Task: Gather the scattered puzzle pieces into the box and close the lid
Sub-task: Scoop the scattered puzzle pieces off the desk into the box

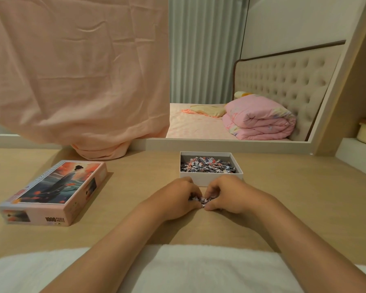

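Low in the centre of the frame the left hand [178,197] and right hand [228,197] meet on the counter [135,187]. Their fingers [217,187] are curled inward round a small heap of loose pieces [201,200], and only a sliver of it shows between them. The open box [211,177], already partly filled, sits just beyond the knuckles, and the lid [55,187] lies well apart at the left of the frame. The step in hand seems to be scooping up this heap. To do it well, press the heap together from both sides, slide the fingers under it and lift it as one cupped load. Carry it over the near wall and open the hands only once above the pile inside, so nothing spills.
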A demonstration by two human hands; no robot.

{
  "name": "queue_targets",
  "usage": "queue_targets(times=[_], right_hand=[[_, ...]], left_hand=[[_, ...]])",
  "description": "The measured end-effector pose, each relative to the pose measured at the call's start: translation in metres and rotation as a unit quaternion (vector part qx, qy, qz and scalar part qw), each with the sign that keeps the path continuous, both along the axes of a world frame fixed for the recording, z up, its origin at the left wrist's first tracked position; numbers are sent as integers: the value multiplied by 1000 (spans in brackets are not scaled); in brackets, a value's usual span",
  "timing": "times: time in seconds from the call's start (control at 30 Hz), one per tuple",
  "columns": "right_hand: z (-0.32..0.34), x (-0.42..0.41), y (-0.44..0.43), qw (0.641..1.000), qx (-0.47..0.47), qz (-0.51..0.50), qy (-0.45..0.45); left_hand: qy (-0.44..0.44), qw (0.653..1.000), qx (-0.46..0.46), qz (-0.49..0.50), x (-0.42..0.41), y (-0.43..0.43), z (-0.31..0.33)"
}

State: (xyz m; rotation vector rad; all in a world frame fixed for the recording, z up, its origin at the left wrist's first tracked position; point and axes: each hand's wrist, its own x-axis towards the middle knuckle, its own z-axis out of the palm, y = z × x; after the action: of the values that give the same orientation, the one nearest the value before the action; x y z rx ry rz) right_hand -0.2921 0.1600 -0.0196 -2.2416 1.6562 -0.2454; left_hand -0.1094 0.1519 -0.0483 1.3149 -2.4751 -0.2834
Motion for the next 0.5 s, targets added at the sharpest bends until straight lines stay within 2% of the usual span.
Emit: queue_targets(times=[0.2, 0.43, 0.5], right_hand=[[2, 3, 1, 998, -4, -22, -55], [4, 10, 3, 1000, -11, -13, -3], [3, 10, 1, 999, 0, -28, -24]], left_hand=[[-13, 999, -46, -10, -1, -1, 3], [45, 998, -33, -4, -5, 0, 1], [64, 998, -25, 1, -6, 0, 0]])
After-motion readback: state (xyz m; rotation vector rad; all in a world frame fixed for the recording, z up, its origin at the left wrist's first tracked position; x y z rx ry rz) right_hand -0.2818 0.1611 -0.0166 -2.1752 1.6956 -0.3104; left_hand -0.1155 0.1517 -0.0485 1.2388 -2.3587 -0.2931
